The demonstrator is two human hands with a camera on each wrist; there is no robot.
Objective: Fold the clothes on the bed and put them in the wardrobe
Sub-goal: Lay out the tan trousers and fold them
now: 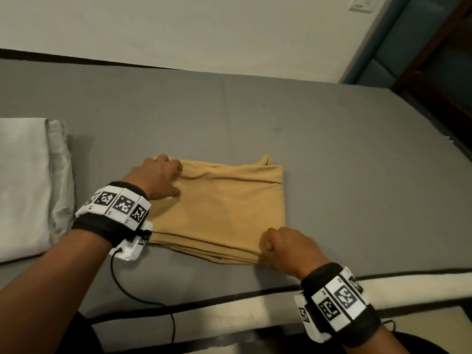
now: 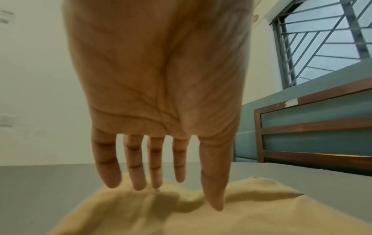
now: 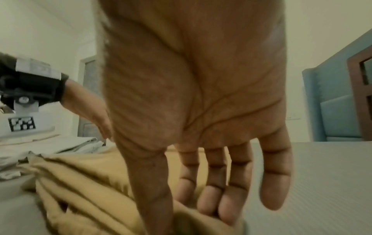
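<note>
Lying folded into a rough rectangle near the front edge of the bed [image 1: 332, 139], the tan garment [image 1: 224, 208] sits with several loose layers stacked and visibly fanned along its near side. The left hand [image 1: 155, 178] rests on its far-left corner with fingers straight and spread, the tips touching or just above the cloth in the left wrist view; it holds nothing. The right hand [image 1: 286, 245] is at the near-right corner, thumb and fingers closing on the layered edge, and appears to pinch it. Risks noted: a lift by that one corner would likely let the unsecured layers slide apart and the fold open; the protruding fabric tip [image 1: 266, 159] at the far-right corner is untucked and could drag the top layer askew. The garment lies close to the front edge of the bed, so a pull toward the person may spill it over. A folded pale stack [image 1: 23, 185] lies at the left edge, well apart. The wardrobe is not in view.
</note>
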